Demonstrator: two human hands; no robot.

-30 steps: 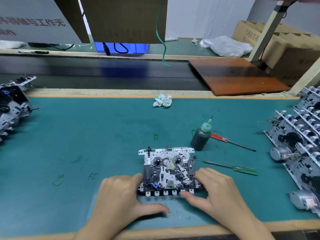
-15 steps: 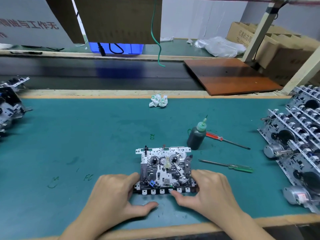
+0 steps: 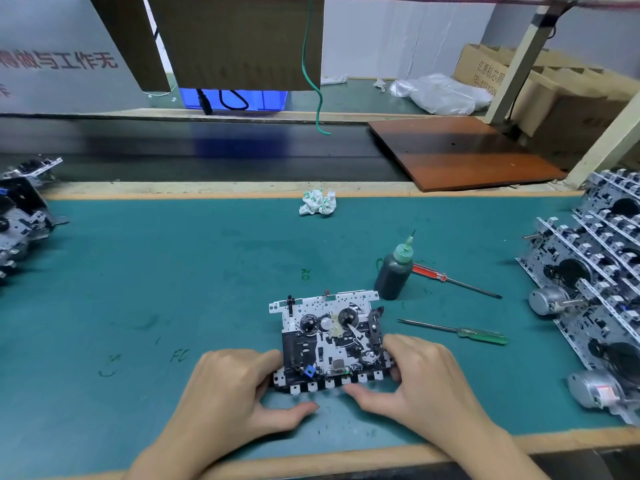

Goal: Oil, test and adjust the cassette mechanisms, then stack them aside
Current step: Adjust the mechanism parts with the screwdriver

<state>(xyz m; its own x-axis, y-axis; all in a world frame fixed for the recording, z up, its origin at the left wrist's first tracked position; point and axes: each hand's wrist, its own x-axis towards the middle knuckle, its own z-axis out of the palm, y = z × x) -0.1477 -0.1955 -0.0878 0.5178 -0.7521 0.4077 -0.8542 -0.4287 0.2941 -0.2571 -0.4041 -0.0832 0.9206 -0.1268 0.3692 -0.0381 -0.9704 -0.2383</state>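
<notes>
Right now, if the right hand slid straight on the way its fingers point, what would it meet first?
The right hand points left and slightly away, its fingers already curled against the cassette mechanism. So it would push straight into that mechanism first; the left hand holds its far side.

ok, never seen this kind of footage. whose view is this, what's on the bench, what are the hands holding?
There is no machine here: the one picture comes from a camera on a person's head, looking down at their own bare hands. The left hand and right hand grip the near corners of a cassette mechanism lying flat on the green mat. Beyond it stands an oil bottle with a needle tip, beside a red screwdriver and a green screwdriver. A crumpled cloth lies farther back. More mechanisms are stacked at the right and at the left edge.
</notes>
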